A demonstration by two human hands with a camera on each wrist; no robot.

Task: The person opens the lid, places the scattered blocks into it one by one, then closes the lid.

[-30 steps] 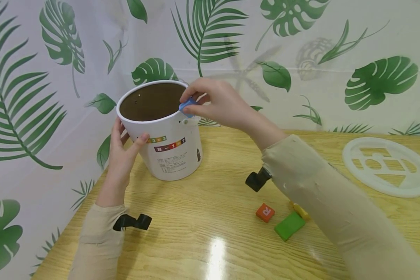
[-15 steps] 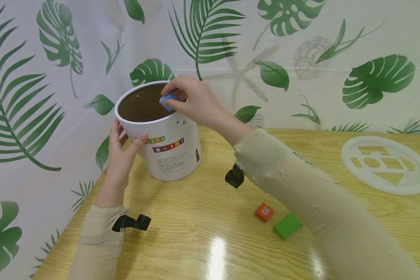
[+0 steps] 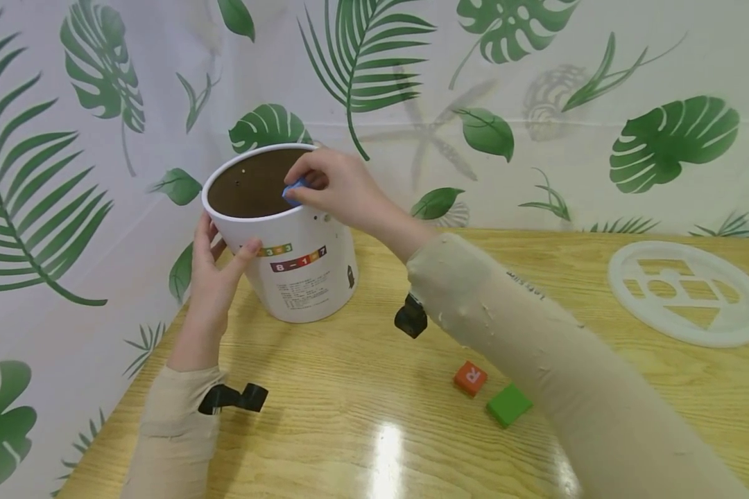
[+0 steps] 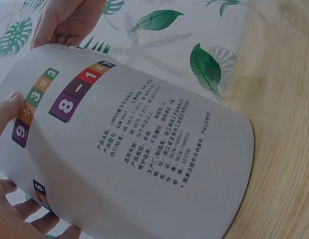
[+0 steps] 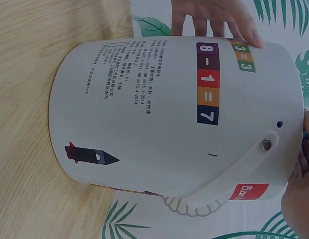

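With right hand (image 3: 342, 184), pinching blue block (image 3: 293, 187); with left hand (image 3: 214, 281), gripping bucket (image 3: 306, 232), upper left. Probably depositing; next, release inside.

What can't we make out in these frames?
Floor of the white bucket and any contents: head view, hidden by its near wall.
Full shape of the blue block: head view, covered by the right hand.
Right end of the green block: head view, behind the right sleeve.
Rest of the right hand: right wrist view, cut off by the right edge.
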